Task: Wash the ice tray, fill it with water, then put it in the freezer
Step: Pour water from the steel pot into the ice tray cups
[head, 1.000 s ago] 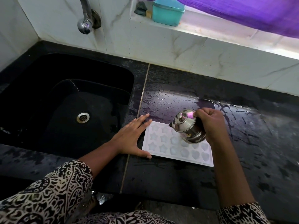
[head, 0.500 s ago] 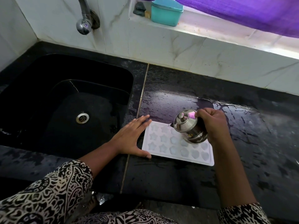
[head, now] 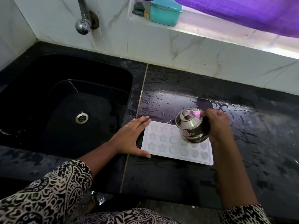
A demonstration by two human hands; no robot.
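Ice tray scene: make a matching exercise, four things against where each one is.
Things:
1. ice tray
2. steel jug
3. teal box
4. tap

Places:
A. on the window ledge
B. above the sink
C. flat on the black counter
D. tilted in the right hand

Pairs: 1-C, 2-D, 3-A, 4-B

White ice tray (head: 163, 143) with star and heart moulds, flat on the wet black surface (head: 258, 143). Left hand (head: 129, 138) spread open at its left edge, fingers (head: 142, 120) touching the far corner, thumb against the near corner. Right hand (head: 216, 125) closed around a lidded steel jug (head: 191, 125), tilted over the tray's right half, thin stream falling from its spout. Black sink (head: 64, 102) beyond the left fingers, tap (head: 83, 25) above it.
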